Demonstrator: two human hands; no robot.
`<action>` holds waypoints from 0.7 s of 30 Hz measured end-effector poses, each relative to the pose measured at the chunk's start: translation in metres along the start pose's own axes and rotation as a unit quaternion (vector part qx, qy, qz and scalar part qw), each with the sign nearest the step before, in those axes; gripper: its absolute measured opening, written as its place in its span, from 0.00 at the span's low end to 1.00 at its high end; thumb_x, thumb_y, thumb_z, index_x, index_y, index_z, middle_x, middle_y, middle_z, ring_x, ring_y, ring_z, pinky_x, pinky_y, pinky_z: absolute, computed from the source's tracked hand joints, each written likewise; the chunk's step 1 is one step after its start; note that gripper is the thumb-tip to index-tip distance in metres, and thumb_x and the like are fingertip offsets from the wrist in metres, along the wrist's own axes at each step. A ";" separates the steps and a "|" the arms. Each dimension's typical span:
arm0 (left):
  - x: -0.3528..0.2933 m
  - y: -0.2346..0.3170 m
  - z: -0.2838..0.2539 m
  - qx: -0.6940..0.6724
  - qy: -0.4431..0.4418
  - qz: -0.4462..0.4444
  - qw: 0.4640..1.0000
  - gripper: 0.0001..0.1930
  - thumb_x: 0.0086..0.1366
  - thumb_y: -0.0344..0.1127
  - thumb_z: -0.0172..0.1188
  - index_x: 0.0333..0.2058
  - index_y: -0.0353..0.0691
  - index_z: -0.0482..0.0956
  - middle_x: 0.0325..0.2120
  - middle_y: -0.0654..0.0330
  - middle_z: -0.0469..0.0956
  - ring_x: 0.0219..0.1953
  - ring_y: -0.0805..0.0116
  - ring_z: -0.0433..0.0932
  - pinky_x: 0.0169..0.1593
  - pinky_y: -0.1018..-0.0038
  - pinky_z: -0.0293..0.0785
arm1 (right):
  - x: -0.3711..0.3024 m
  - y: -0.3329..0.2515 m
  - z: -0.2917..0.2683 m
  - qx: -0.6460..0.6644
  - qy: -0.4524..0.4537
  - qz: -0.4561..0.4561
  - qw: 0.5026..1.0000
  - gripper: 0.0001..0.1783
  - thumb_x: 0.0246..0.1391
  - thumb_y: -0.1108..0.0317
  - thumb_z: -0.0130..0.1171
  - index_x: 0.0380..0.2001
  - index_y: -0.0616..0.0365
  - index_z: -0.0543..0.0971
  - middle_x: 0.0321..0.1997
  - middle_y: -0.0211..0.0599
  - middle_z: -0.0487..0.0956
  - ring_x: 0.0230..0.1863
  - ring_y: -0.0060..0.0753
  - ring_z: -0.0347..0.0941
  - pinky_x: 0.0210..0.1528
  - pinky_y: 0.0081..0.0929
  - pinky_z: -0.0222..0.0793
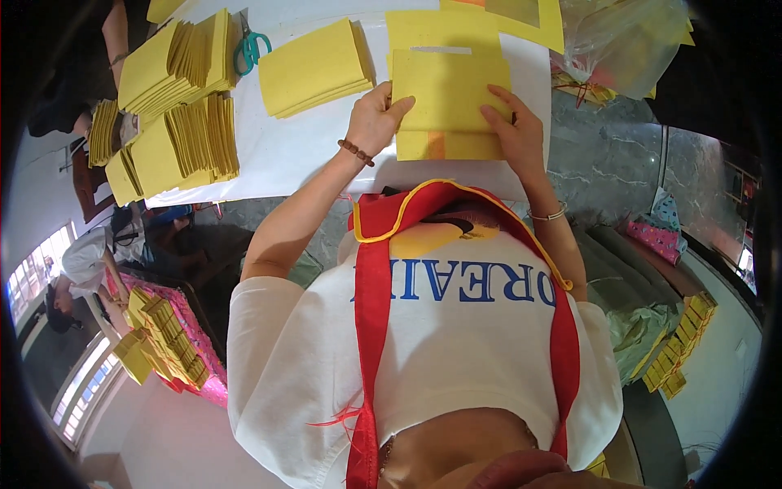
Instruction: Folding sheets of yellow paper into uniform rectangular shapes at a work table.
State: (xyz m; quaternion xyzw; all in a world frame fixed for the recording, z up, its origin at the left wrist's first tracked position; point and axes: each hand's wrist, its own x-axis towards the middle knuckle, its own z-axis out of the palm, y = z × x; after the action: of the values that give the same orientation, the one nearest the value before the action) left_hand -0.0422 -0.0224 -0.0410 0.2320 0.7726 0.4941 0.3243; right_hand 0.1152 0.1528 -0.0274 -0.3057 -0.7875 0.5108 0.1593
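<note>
A flat yellow paper envelope [452,91] lies between my two hands at the near side of the white-covered table. My left hand [379,122] grips its left edge, thumb on top and the other fingers partly hidden. On the right edge, my right hand [515,134] holds the same envelope, its fingers curved over the upper face. More yellow paper [444,28] shows beyond it, with a pale strip where the two meet. Under the near edge another yellow piece [481,147] sticks out, bearing an orange patch.
Left of my hands rests a low yellow stack [314,69]; teal-handled scissors [251,53] lie beside taller yellow stacks [175,65]. A clear plastic bag [623,41] bulges at the far right. Another person [94,257] is at the left, near a pink-covered surface with yellow bundles [167,334].
</note>
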 end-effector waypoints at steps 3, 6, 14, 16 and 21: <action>0.005 -0.001 -0.001 -0.100 -0.020 -0.028 0.994 0.10 0.59 0.34 0.57 0.35 0.33 0.74 0.18 0.63 0.75 0.20 0.77 0.71 0.24 0.77 0.65 | 0.003 -0.004 0.002 -0.017 0.015 0.013 1.000 0.20 0.47 0.62 0.61 0.45 0.54 0.77 0.43 0.43 0.78 0.42 0.34 0.75 0.43 0.24 0.68; 0.002 0.016 -0.001 -0.134 -0.015 -0.052 0.989 0.11 0.59 0.30 0.57 0.38 0.32 0.70 0.23 0.62 0.76 0.23 0.79 0.71 0.26 0.80 0.66 | 0.003 -0.007 0.005 -0.022 0.028 0.023 0.999 0.20 0.47 0.62 0.60 0.45 0.54 0.77 0.44 0.44 0.78 0.43 0.36 0.75 0.45 0.26 0.68; -0.001 0.019 -0.008 -0.138 -0.017 -0.075 0.988 0.18 0.58 0.29 0.58 0.45 0.32 0.63 0.24 0.60 0.76 0.23 0.81 0.70 0.22 0.82 0.64 | 0.005 -0.005 0.006 -0.069 0.039 0.005 0.997 0.20 0.47 0.60 0.59 0.45 0.53 0.77 0.44 0.44 0.77 0.44 0.41 0.74 0.46 0.29 0.67; -0.005 0.013 -0.008 -0.124 -0.003 -0.052 0.991 0.20 0.58 0.30 0.58 0.47 0.33 0.62 0.25 0.60 0.75 0.21 0.81 0.69 0.20 0.81 0.62 | 0.006 -0.004 0.007 -0.079 0.042 -0.011 0.996 0.20 0.47 0.60 0.59 0.45 0.53 0.77 0.44 0.44 0.77 0.44 0.41 0.74 0.46 0.29 0.67; -0.021 0.030 -0.009 -0.032 0.079 0.049 0.995 0.20 0.57 0.31 0.59 0.47 0.35 0.65 0.31 0.58 0.73 0.24 0.74 0.71 0.24 0.76 0.65 | 0.006 -0.001 0.008 -0.081 0.038 -0.015 0.996 0.20 0.47 0.59 0.59 0.45 0.52 0.77 0.44 0.43 0.77 0.43 0.42 0.74 0.45 0.31 0.68</action>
State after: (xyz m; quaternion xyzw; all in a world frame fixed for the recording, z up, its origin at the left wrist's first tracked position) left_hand -0.0331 -0.0300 -0.0051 0.2195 0.7670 0.5509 0.2450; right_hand 0.1060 0.1507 -0.0301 -0.3253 -0.8240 0.4311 0.1712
